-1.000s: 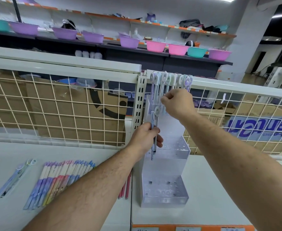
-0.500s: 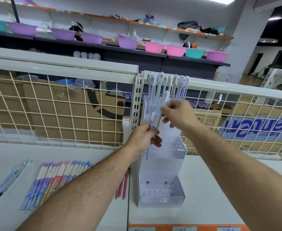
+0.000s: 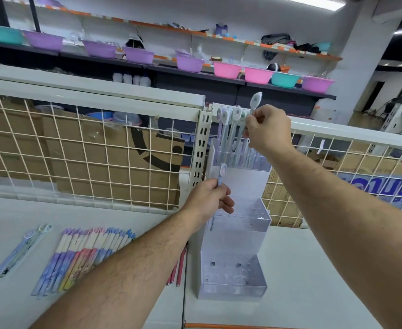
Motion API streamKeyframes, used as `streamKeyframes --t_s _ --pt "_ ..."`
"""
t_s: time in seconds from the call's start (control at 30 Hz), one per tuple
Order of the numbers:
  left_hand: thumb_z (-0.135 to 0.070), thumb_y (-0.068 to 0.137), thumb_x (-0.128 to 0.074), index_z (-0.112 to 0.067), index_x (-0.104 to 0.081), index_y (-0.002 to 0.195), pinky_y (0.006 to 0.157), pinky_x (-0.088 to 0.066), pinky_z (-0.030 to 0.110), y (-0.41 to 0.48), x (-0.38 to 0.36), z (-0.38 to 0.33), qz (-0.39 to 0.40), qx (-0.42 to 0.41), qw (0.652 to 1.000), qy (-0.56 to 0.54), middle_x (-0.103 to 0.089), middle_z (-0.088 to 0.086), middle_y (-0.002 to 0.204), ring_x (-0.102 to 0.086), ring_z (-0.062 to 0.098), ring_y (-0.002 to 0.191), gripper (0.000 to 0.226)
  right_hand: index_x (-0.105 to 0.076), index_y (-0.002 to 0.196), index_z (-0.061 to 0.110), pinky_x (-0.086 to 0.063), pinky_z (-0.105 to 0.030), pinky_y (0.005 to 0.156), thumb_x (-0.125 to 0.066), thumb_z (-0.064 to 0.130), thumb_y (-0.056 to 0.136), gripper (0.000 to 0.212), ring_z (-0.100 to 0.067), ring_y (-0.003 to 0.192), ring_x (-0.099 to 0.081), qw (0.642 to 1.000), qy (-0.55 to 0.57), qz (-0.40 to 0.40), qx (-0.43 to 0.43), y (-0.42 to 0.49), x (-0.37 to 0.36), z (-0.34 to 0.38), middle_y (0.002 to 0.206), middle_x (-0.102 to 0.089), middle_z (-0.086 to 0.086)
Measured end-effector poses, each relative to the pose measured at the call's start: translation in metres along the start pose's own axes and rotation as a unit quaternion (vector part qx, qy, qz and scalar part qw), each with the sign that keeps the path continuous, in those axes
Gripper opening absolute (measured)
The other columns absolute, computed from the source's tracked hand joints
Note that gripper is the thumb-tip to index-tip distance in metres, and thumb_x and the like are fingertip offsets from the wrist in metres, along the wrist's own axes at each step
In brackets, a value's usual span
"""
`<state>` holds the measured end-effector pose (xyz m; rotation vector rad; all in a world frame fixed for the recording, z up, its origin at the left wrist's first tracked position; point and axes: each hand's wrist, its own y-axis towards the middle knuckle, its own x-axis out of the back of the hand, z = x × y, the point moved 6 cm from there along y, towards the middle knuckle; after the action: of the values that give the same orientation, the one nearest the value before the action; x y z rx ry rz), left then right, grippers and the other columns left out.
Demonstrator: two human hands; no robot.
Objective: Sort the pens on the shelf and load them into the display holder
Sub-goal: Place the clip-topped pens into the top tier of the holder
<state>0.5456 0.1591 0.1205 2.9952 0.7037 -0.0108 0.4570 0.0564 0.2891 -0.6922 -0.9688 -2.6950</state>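
Pens in pastel purple, pink and blue are laid side by side on the white shelf, left of the near forearm. A few paler pens are set further left, and thin red pens are half hidden just beside the display holder. Printing is seen on the barrels but cannot be read. An orange strip is fitted along the near shelf edge, and bare shelf is left to the right of the holder. The holder is made of clear plastic in three steps, with holes drilled in each. A round-topped pen is gripped upright in the curled fingers of the left hand, in front of the middle step. Upright pens are stood in the top step, and over them a second round-topped pen is pinched in the right hand, raised above the row. Close behind, the shelf is bounded by wire mesh. A brown carton with a black curved mark is seen through it, and blue lettering at the right is too broken to be read. Coloured basins are lined on the far wall.
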Motion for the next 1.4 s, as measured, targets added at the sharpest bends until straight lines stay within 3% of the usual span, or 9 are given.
streamKeyframes --t_s 0.27,0.43,0.57,0.73,0.87,1.03,1.2,1.3,1.4 --pt "-0.013 0.103 -0.044 -0.002 -0.061 0.096 0.072 -0.053 0.033 0.002 0.001 0.003 0.001 0.006 1.0 0.006 -0.072 0.012 0.075 -0.071 0.027 0.066 0.022 -0.068 0.075 0.009 -0.062 -0.048 0.073 -0.058 0.016 0.097 0.026 -0.03 0.078 -0.073 0.993 -0.089 0.079 -0.006 -0.005 -0.022 -0.006 0.079 -0.072 -0.013" --pt "-0.013 0.104 -0.043 -0.002 -0.061 0.095 0.074 -0.053 0.034 0.001 0.001 0.002 0.002 0.007 1.0 0.007 -0.072 0.013 0.074 -0.071 0.028 0.066 0.023 -0.06 0.067 0.016 -0.057 -0.035 0.064 -0.059 0.023 0.097 0.031 -0.026 0.068 -0.068 0.987 -0.142 0.073 -0.015 -0.007 -0.026 -0.011 0.066 -0.063 -0.004" --pt "-0.014 0.104 -0.043 -0.003 -0.061 0.095 0.078 -0.054 0.037 0.001 0.001 0.002 0.001 0.008 1.0 0.015 -0.073 0.011 0.074 -0.071 0.027 0.067 0.023 -0.057 0.096 0.02 -0.056 -0.038 0.064 -0.064 0.027 0.092 0.01 -0.017 0.068 -0.06 0.994 -0.107 0.013 0.02 -0.013 -0.017 -0.006 0.074 -0.059 0.006" --pt "-0.014 0.103 -0.043 -0.005 -0.062 0.094 0.09 -0.053 0.045 0.001 0.0 0.002 -0.001 0.009 1.0 0.02 -0.073 0.01 0.074 -0.072 0.028 0.069 0.023 -0.049 0.131 0.029 -0.054 -0.035 0.058 -0.062 0.015 0.09 0.046 -0.012 0.059 -0.056 0.993 -0.05 -0.008 0.11 -0.015 -0.01 0.012 0.063 -0.056 0.007" --pt "-0.013 0.103 -0.043 -0.004 -0.062 0.094 0.079 -0.056 0.039 -0.001 0.0 0.0 -0.001 0.011 1.0 0.016 -0.073 0.012 0.074 -0.071 0.027 0.067 0.023 -0.052 0.131 0.034 -0.059 -0.045 0.066 -0.058 0.017 0.093 0.042 -0.021 0.068 -0.062 0.989 -0.09 0.027 0.112 -0.011 -0.016 0.014 0.081 -0.063 0.002" --pt "-0.012 0.103 -0.044 -0.004 -0.063 0.094 0.077 -0.055 0.036 -0.002 0.0 -0.001 -0.001 0.011 1.0 0.02 -0.073 0.015 0.078 -0.071 0.028 0.069 0.022 -0.059 0.124 0.036 -0.048 -0.032 0.071 -0.066 0.025 0.093 0.033 -0.017 0.087 -0.056 0.985 -0.116 -0.015 0.129 -0.001 -0.011 0.014 0.116 -0.053 0.002" --pt "-0.014 0.103 -0.044 -0.007 -0.063 0.094 0.076 -0.055 0.035 -0.002 0.001 -0.001 0.001 0.011 1.0 0.028 -0.073 0.014 0.079 -0.072 0.027 0.069 0.023 -0.057 0.128 0.027 -0.053 -0.036 0.075 -0.065 0.021 0.094 0.036 -0.021 0.091 -0.058 0.983 -0.127 -0.018 0.135 0.005 -0.009 0.014 0.113 -0.064 -0.001" --pt "-0.015 0.103 -0.044 -0.007 -0.063 0.094 0.077 -0.054 0.035 -0.001 0.001 0.0 0.001 0.012 0.999 0.032 -0.073 0.013 0.079 -0.073 0.027 0.07 0.023 -0.061 0.124 0.027 -0.053 -0.035 0.074 -0.064 0.02 0.093 0.031 -0.018 0.09 -0.058 0.985 -0.118 -0.028 0.127 0.006 -0.008 0.013 0.108 -0.061 0.003" --pt "-0.015 0.103 -0.044 -0.007 -0.063 0.094 0.077 -0.054 0.035 0.0 0.001 0.001 0.002 0.012 1.0 0.028 -0.073 0.013 0.079 -0.073 0.027 0.07 0.023 -0.062 0.127 0.03 -0.051 -0.033 0.075 -0.063 0.022 0.094 0.034 -0.015 0.088 -0.053 0.983 -0.123 -0.028 0.134 0.006 -0.01 0.011 0.121 -0.054 0.002"
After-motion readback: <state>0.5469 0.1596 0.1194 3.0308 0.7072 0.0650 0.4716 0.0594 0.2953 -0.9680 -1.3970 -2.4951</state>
